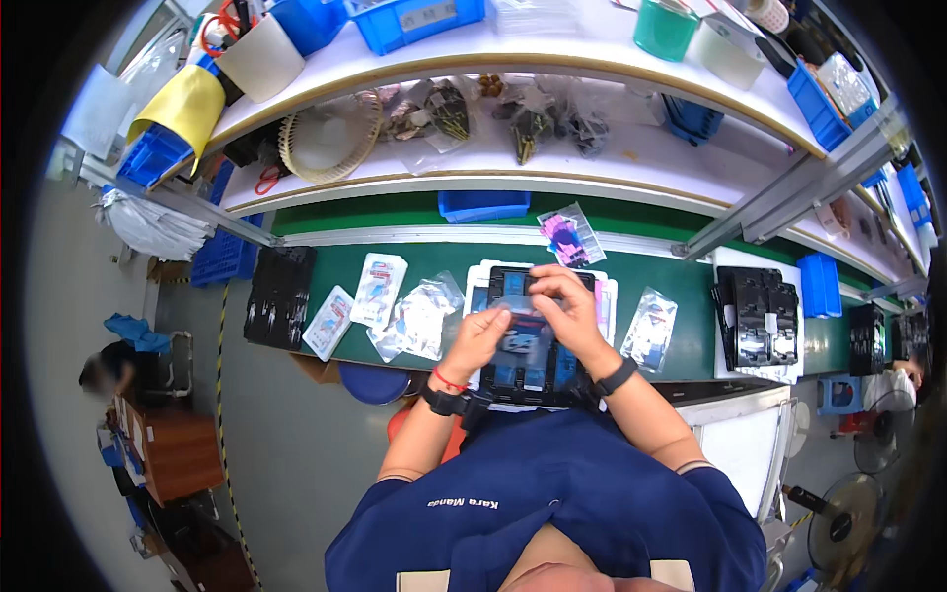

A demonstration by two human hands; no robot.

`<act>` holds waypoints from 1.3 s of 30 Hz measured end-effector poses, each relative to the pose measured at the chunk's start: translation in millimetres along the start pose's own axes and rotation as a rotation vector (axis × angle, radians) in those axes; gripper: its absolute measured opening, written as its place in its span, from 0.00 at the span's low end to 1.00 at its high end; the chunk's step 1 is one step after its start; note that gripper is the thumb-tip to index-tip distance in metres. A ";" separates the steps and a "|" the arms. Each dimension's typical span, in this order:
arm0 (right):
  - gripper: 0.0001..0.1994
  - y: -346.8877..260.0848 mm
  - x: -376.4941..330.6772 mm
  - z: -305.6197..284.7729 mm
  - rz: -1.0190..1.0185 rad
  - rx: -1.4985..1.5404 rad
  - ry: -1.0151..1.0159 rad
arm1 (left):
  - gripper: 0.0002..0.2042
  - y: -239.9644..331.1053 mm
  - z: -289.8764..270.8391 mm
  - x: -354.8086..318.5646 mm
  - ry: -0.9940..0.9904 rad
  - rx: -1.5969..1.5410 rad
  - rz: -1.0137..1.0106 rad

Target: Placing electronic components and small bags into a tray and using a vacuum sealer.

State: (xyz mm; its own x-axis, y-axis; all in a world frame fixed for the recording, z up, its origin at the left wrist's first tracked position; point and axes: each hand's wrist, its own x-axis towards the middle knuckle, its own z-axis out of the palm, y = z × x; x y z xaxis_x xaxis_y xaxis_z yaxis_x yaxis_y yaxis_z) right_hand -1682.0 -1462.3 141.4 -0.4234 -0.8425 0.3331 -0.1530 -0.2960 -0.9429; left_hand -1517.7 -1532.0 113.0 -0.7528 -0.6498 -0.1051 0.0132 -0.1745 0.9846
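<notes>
A black compartment tray [533, 365] with blue parts lies on the green work surface [691, 296] right in front of me, on top of white sheets. My left hand [478, 340] and my right hand [562, 301] meet over the tray and together hold a small clear plastic bag [518, 314]. The fingers of both hands pinch the bag's edges. Both wrists carry dark bands, and the left also has a red string.
Several clear bags [419, 316] lie left of the tray, one more bag [649, 331] to its right. Black trays sit far left [279, 294] and right [758, 316]. A bag with pink parts [567, 237] lies behind. Shelves above hold blue bins [414, 22].
</notes>
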 end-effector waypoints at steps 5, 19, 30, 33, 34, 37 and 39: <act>0.09 -7.5 -25.9 -35.9 0.281 0.123 -0.182 | 0.12 0.5 32.8 8.2 -0.041 0.175 0.366; 0.17 85.3 -14.2 -102.8 0.075 -1.032 0.284 | 0.14 -112.5 -97.9 -2.0 0.558 1.319 0.073; 0.25 99.7 20.7 61.7 0.307 -1.310 -0.290 | 0.04 -133.5 -81.9 -6.4 0.660 1.371 0.121; 0.26 102.7 31.8 69.7 0.426 -1.244 -0.237 | 0.05 -145.1 -92.2 0.3 0.688 1.385 0.148; 0.28 107.8 34.9 71.9 0.500 -1.209 -0.192 | 0.05 -145.4 -92.6 1.9 0.695 1.386 0.161; 0.31 119.0 39.6 79.4 0.666 -1.083 -0.097 | 0.05 -142.8 -93.8 3.4 0.682 1.393 0.123; 0.29 120.5 35.8 79.2 0.608 -1.083 -0.114 | 0.05 -141.7 -92.9 1.8 0.683 1.351 0.156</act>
State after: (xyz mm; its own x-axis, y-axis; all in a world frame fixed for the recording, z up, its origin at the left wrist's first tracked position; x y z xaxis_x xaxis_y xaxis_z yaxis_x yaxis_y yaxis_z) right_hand -1644.9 -1563.8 39.4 -0.6116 -0.7630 -0.2092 -0.6389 0.6323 -0.4382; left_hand -1459.8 -1577.2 -39.7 -0.3571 -0.8702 0.3395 -0.8173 0.4671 0.3375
